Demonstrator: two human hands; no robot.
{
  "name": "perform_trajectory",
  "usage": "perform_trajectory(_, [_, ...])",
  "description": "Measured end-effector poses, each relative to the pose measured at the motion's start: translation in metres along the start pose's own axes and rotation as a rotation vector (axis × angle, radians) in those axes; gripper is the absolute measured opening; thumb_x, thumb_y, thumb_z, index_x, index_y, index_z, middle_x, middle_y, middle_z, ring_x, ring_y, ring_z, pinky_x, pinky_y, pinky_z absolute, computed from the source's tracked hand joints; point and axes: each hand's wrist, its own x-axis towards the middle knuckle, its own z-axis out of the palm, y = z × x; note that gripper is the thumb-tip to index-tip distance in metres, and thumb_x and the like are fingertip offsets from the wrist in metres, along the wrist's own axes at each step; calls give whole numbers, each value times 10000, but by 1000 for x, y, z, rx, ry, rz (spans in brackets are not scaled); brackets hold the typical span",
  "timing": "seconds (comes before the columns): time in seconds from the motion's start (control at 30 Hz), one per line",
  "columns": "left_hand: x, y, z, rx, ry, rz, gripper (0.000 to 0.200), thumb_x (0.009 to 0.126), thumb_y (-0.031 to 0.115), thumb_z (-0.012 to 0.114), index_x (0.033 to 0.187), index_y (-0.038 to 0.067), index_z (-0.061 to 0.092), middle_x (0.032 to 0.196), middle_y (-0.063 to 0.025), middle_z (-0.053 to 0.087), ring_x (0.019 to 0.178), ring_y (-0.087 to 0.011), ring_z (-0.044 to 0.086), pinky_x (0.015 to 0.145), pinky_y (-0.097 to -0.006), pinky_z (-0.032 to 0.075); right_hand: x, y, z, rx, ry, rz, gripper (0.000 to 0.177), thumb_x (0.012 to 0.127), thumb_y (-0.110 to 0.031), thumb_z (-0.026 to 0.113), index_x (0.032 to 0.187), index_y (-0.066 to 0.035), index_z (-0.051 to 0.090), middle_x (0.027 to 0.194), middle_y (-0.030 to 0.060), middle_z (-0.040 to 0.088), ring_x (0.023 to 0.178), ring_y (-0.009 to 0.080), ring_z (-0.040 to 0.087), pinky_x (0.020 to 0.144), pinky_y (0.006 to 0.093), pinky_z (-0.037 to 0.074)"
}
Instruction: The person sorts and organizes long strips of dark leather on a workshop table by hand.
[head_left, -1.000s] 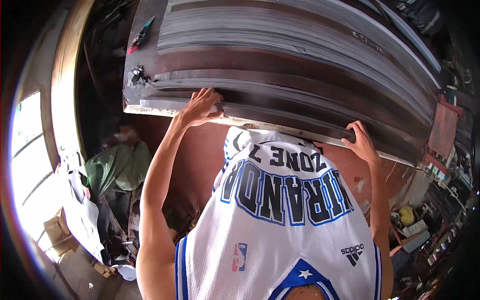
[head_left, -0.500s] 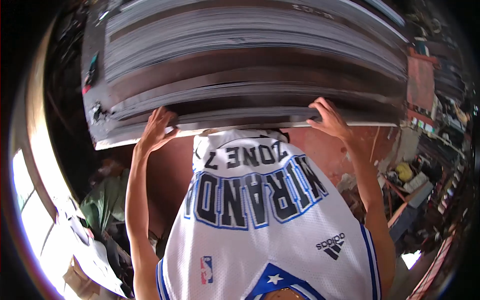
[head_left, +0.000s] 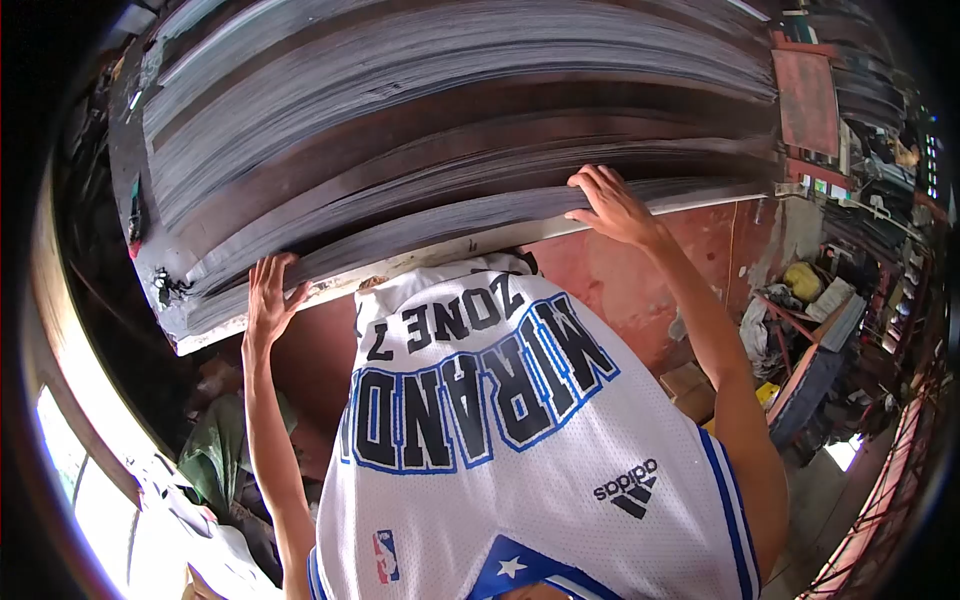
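Observation:
A wide bank of dark, layered sheet material (head_left: 450, 110) with grey streaked edges lies across the pale-edged table (head_left: 350, 282). At the near left corner, my left hand (head_left: 268, 298) has its fingers bent over the front layers and its thumb lower, towards the table edge. My right hand (head_left: 612, 208) holds the same front layers farther right, its fingers curled on top and its thumb on the near side. The fingertips are partly lost against the dark material, and the layers look blurred.
A cutter-like tool with a red end (head_left: 134, 225) and a small black tangle (head_left: 170, 287) lie on the table's left side. Reddish panelling (head_left: 680, 270) stands below the front edge. Clutter with a yellow item (head_left: 803, 281) is at right, green cloth (head_left: 215, 445) at lower left.
The view has turned, so the table edge now slopes up to the right. My left hand appears lower and farther left, my right hand slightly higher and farther left. Both stay at the front layers.

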Motion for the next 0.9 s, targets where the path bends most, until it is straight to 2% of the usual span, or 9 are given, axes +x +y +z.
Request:
perform_trajectory(0.1, [-6, 5, 5, 62, 79, -7, 511, 764, 168, 785, 1196, 73, 528, 1140, -122, 571, 1084, -334, 532, 942, -461, 393, -1, -6, 7, -43, 70, 22, 483, 835, -332, 741, 1172, -56, 533, 1119, 105, 542, 1078, 294, 525, 978, 411, 420])
perform_trajectory(0.2, [-16, 5, 22, 154, 172, -18, 503, 804, 165, 749, 1241, 76, 516, 1224, -148, 557, 1140, -361, 514, 969, -479, 389, -12, -4, 25, -103, 260, -17, 555, 728, -252, 814, 1178, -73, 542, 1147, 95, 549, 1053, 297, 550, 940, 420, 445])
perform_trajectory(0.37, [-22, -13, 45, 270, 249, 44, 544, 861, 201, 704, 1329, 71, 459, 1277, -166, 544, 1179, -370, 510, 1003, -509, 378, -20, 7, 45, -163, 393, -69, 618, 685, -256, 842, 1202, -84, 550, 1160, 94, 561, 1065, 291, 552, 930, 403, 452])
perform_trajectory(0.43, [-22, -16, 49, 298, 255, 54, 530, 882, 204, 681, 1334, 57, 445, 1279, -178, 539, 1175, -376, 514, 1011, -507, 379, -20, 6, 45, -127, 413, -69, 630, 670, -247, 855, 1201, -92, 552, 1176, 94, 557, 1067, 292, 548, 922, 401, 455])
perform_trajectory(0.47, [-22, -19, 51, 310, 258, 65, 535, 880, 193, 682, 1336, 55, 439, 1278, -180, 538, 1173, -375, 515, 1011, -505, 380, -22, 12, 51, -156, 403, -71, 640, 703, -328, 850, 1228, -119, 551, 1175, 65, 544, 1059, 258, 531, 955, 385, 436])
perform_trajectory(0.6, [-19, -17, 51, 339, 252, 79, 571, 853, 146, 702, 1340, 44, 422, 1276, -182, 533, 1169, -369, 517, 1021, -500, 379, -29, 19, 50, -247, 407, -85, 695, 709, -377, 837, 1291, -134, 545, 1181, 60, 546, 1029, 246, 530, 960, 377, 445])
perform_trajectory(0.8, [-23, -22, 48, 329, 207, 34, 621, 801, 101, 742, 1333, 51, 426, 1292, -162, 530, 1194, -348, 504, 1050, -485, 366, -48, 37, 52, -335, 363, 15, 724, 706, -362, 835, 1318, -111, 542, 1200, 68, 538, 1074, 258, 513, 982, 391, 437])
perform_trajectory(0.83, [-22, -23, 48, 307, 205, 35, 585, 826, 104, 719, 1330, 44, 429, 1281, -198, 531, 1163, -389, 518, 1017, -511, 379, -50, 38, 50, -373, 350, 52, 722, 711, -355, 832, 1321, -108, 537, 1208, 71, 533, 1086, 264, 507, 987, 395, 433])
perform_trajectory(0.9, [-23, -25, 47, 315, 207, 40, 584, 828, 104, 717, 1331, 43, 428, 1279, -201, 533, 1163, -387, 519, 1016, -513, 379, -56, 39, 46, -318, 336, 85, 717, 702, -297, 844, 1316, -101, 530, 1229, 78, 515, 1112, 280, 495, 1006, 406, 428])
